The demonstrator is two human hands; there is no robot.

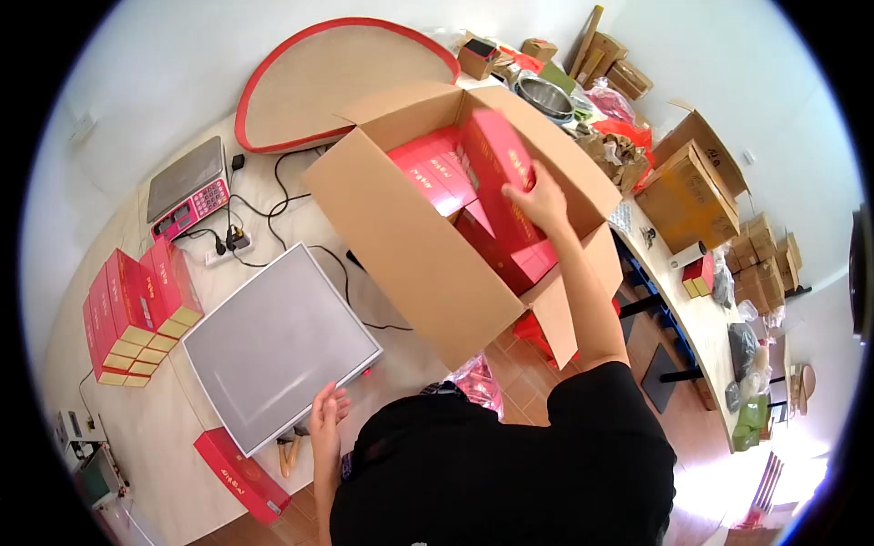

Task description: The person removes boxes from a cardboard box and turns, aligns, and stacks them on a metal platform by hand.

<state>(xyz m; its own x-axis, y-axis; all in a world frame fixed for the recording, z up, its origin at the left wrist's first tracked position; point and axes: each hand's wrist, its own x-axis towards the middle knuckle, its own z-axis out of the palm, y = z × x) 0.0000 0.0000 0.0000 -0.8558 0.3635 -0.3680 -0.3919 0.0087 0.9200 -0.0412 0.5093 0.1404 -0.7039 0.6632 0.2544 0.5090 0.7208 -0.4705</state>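
Note:
My right hand [543, 202] grips a long red gift box [496, 164] with gold lettering, tilted over the open cardboard carton [410, 273]. Inside the carton, more red boxes [435, 173] lie packed together below it. My left hand [329, 414] is held near the front corner of a flat grey metal-topped device [282, 346], fingers apart and nothing in them. A single red box [241, 478] lies on the table beyond that device's lower edge, left of my left hand.
Red boxes with yellow ends [137, 305] are stacked at the table's left. A pink-keyed scale [188, 189], black cables [273, 214] and a power strip [229, 250] lie behind the device. A red-rimmed half-round panel [346, 77] leans on the wall. Another cardboard box [692, 200] stands at right.

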